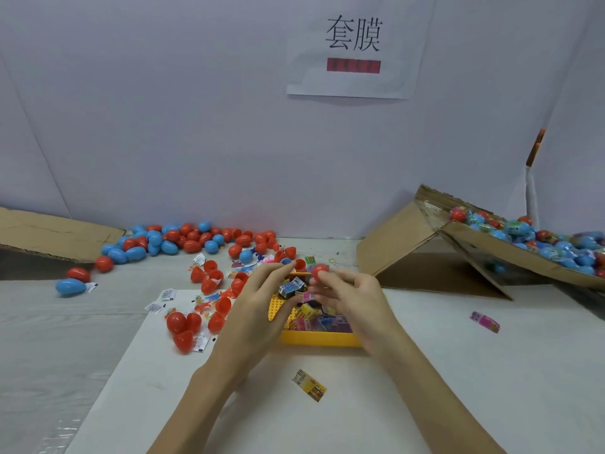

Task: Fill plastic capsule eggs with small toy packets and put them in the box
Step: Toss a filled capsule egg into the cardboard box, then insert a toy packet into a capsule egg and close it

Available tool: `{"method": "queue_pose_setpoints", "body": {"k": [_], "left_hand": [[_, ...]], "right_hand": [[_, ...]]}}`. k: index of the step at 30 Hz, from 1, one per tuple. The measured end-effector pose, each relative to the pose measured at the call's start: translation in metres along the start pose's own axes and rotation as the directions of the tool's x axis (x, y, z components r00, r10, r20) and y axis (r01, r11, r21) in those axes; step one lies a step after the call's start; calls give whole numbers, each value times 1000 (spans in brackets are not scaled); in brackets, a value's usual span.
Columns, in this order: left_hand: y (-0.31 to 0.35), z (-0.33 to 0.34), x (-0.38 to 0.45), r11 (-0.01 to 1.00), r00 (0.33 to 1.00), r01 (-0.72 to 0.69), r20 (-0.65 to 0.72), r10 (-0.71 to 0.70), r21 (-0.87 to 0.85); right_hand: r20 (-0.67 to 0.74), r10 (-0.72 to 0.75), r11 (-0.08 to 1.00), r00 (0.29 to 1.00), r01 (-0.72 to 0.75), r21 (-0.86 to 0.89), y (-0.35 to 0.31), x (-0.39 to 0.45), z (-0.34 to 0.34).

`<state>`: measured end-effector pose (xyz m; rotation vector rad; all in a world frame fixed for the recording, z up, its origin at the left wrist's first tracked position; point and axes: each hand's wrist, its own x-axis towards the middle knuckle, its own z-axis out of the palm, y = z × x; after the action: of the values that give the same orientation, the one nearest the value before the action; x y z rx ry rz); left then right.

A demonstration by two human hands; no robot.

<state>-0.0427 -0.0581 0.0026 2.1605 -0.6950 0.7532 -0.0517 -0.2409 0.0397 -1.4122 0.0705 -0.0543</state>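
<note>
A loose yellow toy packet (309, 385) lies on the white sheet (425, 388) nearest the viewer, below both wrists. Above it, the left hand (258, 303) reaches over the yellow tray (319, 339) of small toy packets (322, 317), its fingertips (288, 265) curled around a red capsule half (300, 265). The right hand (347, 294) pinches another red capsule half (320, 271) at its fingertips (324, 277), just beside the left fingers. A blue packet (291, 286) sits directly under the two sets of fingers. Left of the left fingers lie open red halves and whole red and blue capsule eggs (183, 240). Well to the right of the right fingers stands the cardboard box (409, 244), with filled eggs (540, 240) inside. A pink packet (485, 321) lies alone to the right of the right hand.
</note>
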Motion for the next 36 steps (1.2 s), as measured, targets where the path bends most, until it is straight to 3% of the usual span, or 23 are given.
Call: {"method": "queue_pose_setpoints", "body": {"k": [1, 3, 5, 8, 11, 17, 24, 26, 28, 30, 31, 34, 36], "left_hand": [[-3, 0, 0, 999, 1000, 17, -4, -17, 45], [-9, 1, 0, 992, 999, 40, 18, -43, 120], [-15, 3, -2, 982, 994, 61, 81, -77, 176], [-23, 7, -5, 975, 980, 103, 150, -133, 197], [-28, 9, -7, 973, 972, 142, 162, -172, 181], [-26, 11, -5, 960, 937, 240, 226, -268, 142], [-30, 8, 4, 949, 898, 265, 315, -308, 173], [-43, -3, 13, 949, 916, 283, 253, -310, 139], [-67, -24, 25, 927, 927, 343, 104, -361, 153], [-105, -52, 35, 857, 910, 397, -22, -413, 328], [-126, -69, 39, 775, 886, 436, -66, -459, 459], [-184, -120, 32, 347, 702, 570, -223, -676, 745], [-207, -145, 18, 188, 577, 631, -294, -762, 753]], "right_hand": [[-7, 1, 982, 1000, 0, 188, -16, 10, -13], [-87, -40, 828, 995, 82, 554, -55, 30, -45], [-204, -70, 722, 976, 191, 665, -88, 45, -73], [-173, -21, 831, 985, 113, 545, -90, 53, -84], [-36, 48, 916, 998, -30, 401, -52, 45, -68], [139, 178, 904, 974, -217, 367, 16, 31, -17], [187, 163, 930, 969, -215, 298, 32, 37, -15], [193, 169, 928, 967, -222, 300, 34, 39, -17], [199, 171, 926, 965, -226, 301, 36, 41, -17], [199, 176, 929, 964, -230, 291, 36, 43, -16], [198, 177, 931, 964, -230, 282, 37, 43, -15], [202, 176, 935, 964, -228, 273, 37, 43, -15], [203, 175, 935, 963, -227, 272, 38, 44, -15]]}}
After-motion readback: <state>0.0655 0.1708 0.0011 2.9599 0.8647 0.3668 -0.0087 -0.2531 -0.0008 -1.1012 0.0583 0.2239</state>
